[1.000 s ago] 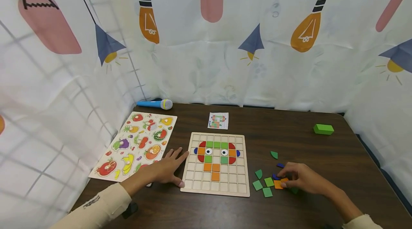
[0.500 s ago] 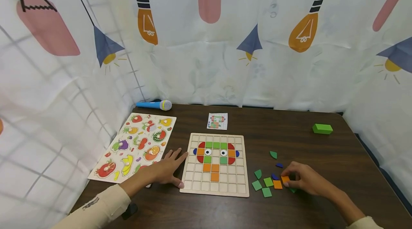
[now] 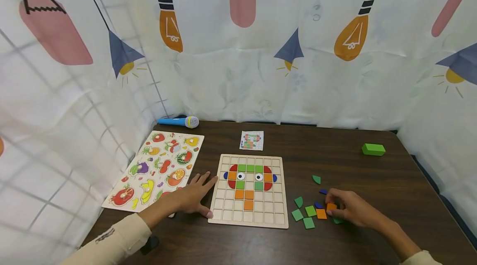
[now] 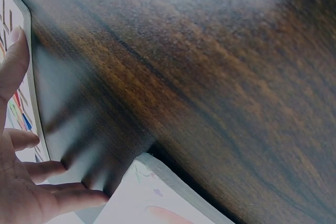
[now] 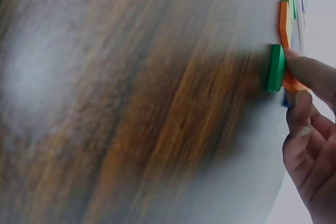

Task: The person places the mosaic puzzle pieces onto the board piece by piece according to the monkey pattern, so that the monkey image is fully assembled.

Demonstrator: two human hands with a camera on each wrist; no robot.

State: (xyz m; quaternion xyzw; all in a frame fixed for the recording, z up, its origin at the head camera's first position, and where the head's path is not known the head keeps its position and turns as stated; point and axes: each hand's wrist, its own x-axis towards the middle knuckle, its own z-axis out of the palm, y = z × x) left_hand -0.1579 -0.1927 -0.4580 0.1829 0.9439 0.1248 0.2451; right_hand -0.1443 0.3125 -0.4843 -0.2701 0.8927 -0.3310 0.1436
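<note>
Centre of the clock: a square wooden grid board (image 3: 258, 216) lies flat on a dark wood-grain table (image 3: 316, 153); twelve points away from the person.
Face on the board: green, orange and red tiles (image 3: 251, 168) form a face with two round eyes (image 3: 241, 176) and a blue half-disc (image 3: 275, 178) at each side; three orange squares (image 3: 249, 194) sit below.
Right hand: between three and four o'clock, the right hand (image 3: 349, 205) pinches an orange square tile (image 3: 331, 206) between thumb and fingertip, nearly closed around it; whether the tile is off the table I cannot tell.
Beside the pinch: a dark green tile (image 5: 275, 69), partly covered by the hand, and a second orange tile (image 3: 321, 214), between eight and nine o'clock from the held one.
Loose pieces: green squares (image 3: 297, 215), green quarter-rounds (image 3: 299, 201) and blue half-rounds (image 3: 318, 205) lie scattered around three o'clock.
Left hand: at nine o'clock, the left hand (image 3: 195, 196) has its fingers spread and grips nothing; its thumb rests at the board's eight o'clock corner.
Farther out: a fruit picture board (image 3: 154, 174) between nine and ten, a blue toy microphone (image 3: 179, 121) near eleven, a small printed card (image 3: 251, 140) at twelve, a bright green block (image 3: 373, 149) at two.
Backdrop: a white curtain (image 3: 223, 83) printed with hanging lamps.
</note>
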